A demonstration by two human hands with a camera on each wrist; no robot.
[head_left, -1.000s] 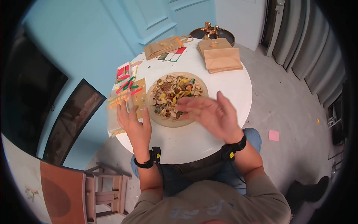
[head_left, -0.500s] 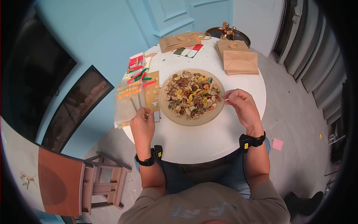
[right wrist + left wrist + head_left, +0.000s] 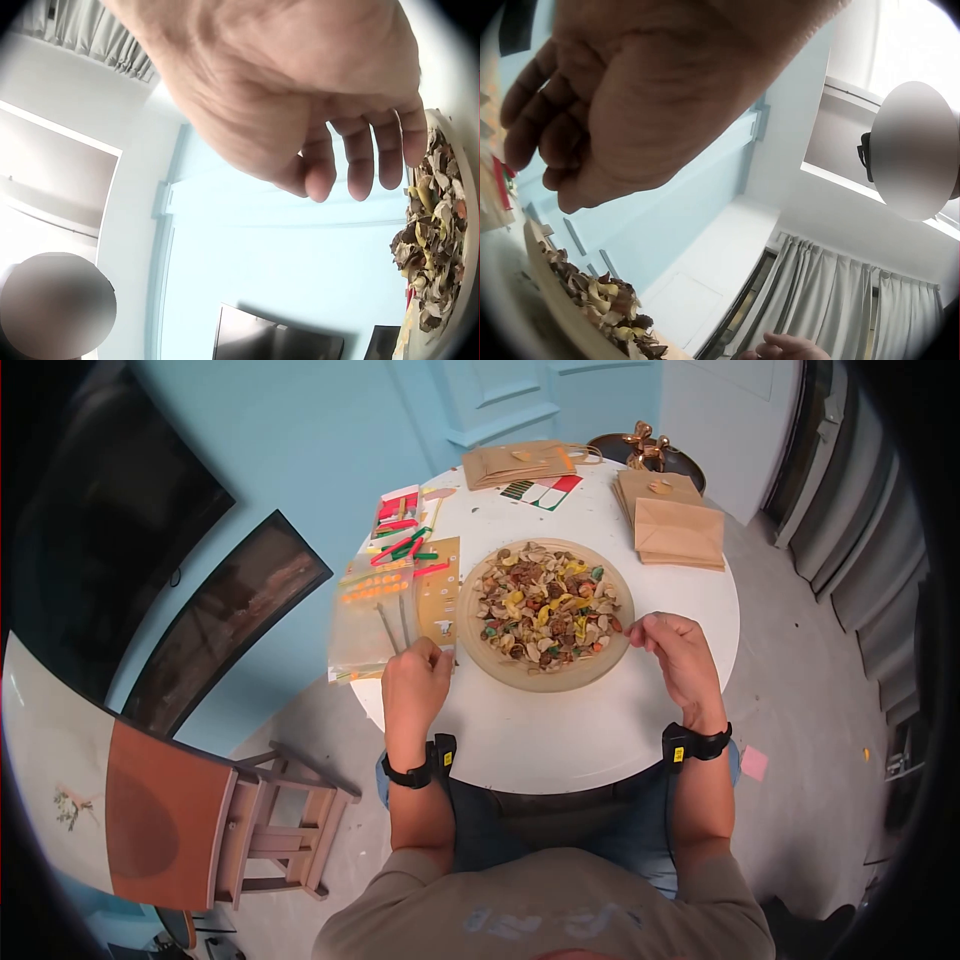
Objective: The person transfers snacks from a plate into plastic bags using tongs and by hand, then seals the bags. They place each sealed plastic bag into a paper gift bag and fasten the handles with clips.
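A round beige plate (image 3: 545, 682) on the white table holds a heap of dried petals and flower pieces (image 3: 545, 605), brown, cream, yellow and green. My left hand (image 3: 415, 685) hovers at the plate's left, fingers loosely curled, over the near end of a clear plastic packet (image 3: 365, 645). Two thin grey prongs (image 3: 387, 628), like tweezers, show on the packet just beyond that hand. No object shows between the left fingers (image 3: 525, 142) in the left wrist view. At the plate's right rim is my right hand (image 3: 680, 660), its fingers (image 3: 360, 172) relaxed and holding nothing visible.
Red and green sticks (image 3: 410, 550) lie by a small box (image 3: 398, 510) at the left edge. A brown card (image 3: 438, 575) sits between packet and plate. Brown paper bags (image 3: 680, 530) stand in stacks at the back. A wooden stool (image 3: 290, 825) is at the lower left.
The right hand has moved from over the petals to the plate's right rim. The left hand's fingers, spread and raised before, are now loosely curled. The head view has turned left.
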